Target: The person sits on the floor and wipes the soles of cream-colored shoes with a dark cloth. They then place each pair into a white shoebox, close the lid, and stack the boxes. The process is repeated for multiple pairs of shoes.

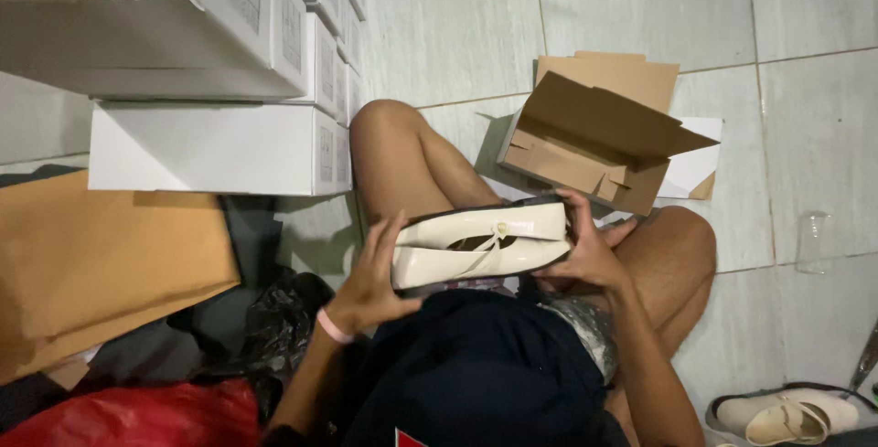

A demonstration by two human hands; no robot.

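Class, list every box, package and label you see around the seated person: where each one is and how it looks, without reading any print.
White boxes: stacked upper left, rectangular, small pale labels on their ends.
Cardboard box: open, brown, on the tiled floor beyond the knees.
Brown sheet: flat, tan, at left.
Black bag: crumpled, beside it.
Red bag: bottom left.

Floor was tight on the person's left: stacked white boxes (219, 147) w/ a tan sheet (101, 255) below them, then black bags (274, 319) and a red bag (155, 415) crowding the left hand (370, 278). Ahead of the knees an open cardboard box (599, 141) blocked the way, flaps up. Right hand (585, 250) had bare tile (805, 118) beyond the right thigh, only a clear cup (812, 241) standing there. Loose cream shoes (791, 415) filled the near right corner.
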